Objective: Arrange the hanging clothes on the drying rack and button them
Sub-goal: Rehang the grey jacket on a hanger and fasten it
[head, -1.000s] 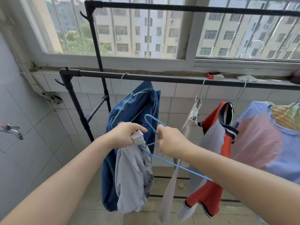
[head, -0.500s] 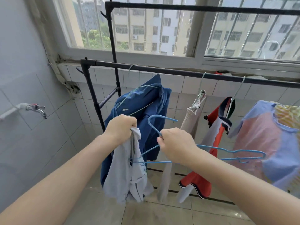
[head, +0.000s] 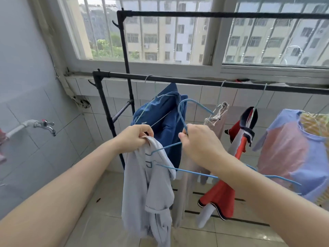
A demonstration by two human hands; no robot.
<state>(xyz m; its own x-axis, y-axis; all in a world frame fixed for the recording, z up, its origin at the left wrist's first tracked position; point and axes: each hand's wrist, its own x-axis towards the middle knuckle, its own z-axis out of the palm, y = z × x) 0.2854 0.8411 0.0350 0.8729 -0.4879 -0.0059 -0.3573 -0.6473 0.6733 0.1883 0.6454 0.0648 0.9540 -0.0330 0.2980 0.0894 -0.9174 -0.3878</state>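
Observation:
My left hand (head: 136, 138) grips the collar of a pale grey shirt (head: 147, 189) that hangs limp below it. My right hand (head: 197, 141) holds a blue wire hanger (head: 188, 171) by its neck, hook up. The hanger's left end sits inside the shirt's collar; its right end sticks out past my right forearm. Behind my hands runs the black drying rack rail (head: 195, 82). On it hang a dark blue garment (head: 165, 122), a beige garment (head: 218, 118), a red, white and navy shirt (head: 236, 148) and a lilac and pink shirt (head: 292, 150).
A tall second rack bar (head: 213, 14) crosses in front of the window (head: 160, 32). A tap (head: 42, 124) juts from the tiled wall at left. Tiled floor (head: 106, 202) with drain slots lies below the clothes.
The hanger has swung from tilted to nearly level, and its left end has gone into the grey shirt's collar. My view has shifted left and down; both hands keep their hold.

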